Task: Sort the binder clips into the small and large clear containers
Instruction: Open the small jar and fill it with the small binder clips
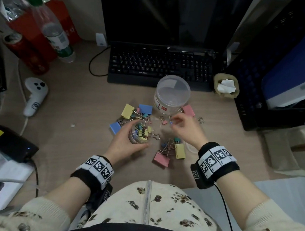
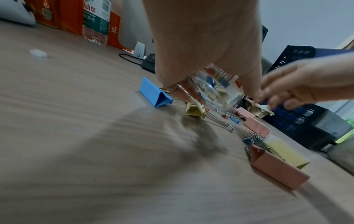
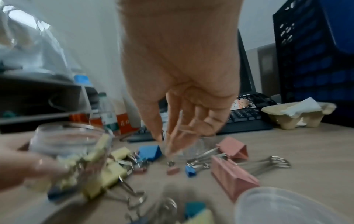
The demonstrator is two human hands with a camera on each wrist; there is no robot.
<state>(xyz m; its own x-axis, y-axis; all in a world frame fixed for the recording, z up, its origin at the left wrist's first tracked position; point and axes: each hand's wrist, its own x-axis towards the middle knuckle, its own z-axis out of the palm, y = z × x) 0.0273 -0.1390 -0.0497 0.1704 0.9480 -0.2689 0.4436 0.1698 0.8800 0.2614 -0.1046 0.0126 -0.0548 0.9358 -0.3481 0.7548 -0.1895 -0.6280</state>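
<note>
My left hand (image 1: 136, 134) grips the small clear container (image 1: 140, 132), tilted and holding several small clips; the wrist views show the container (image 2: 215, 92) (image 3: 70, 151) too. The large clear container (image 1: 172, 96) stands upright beyond. My right hand (image 1: 173, 121) hovers with fingers (image 3: 176, 144) pointing down and relaxed, just above a small pink clip (image 1: 164, 122) (image 3: 173, 170) and a small blue clip (image 3: 190, 171) that lie on the desk. Large clips are scattered around: yellow (image 1: 128, 111), blue (image 1: 115, 127), pink (image 1: 189, 110) and pink (image 1: 161, 160).
A black keyboard (image 1: 160, 67) lies behind the large container, with a paper tray (image 1: 225, 85) to its right. A water bottle (image 1: 56, 37), a white controller (image 1: 34, 96) and a power brick (image 1: 11, 143) sit to the left. A clear lid (image 3: 287, 207) lies by my right wrist.
</note>
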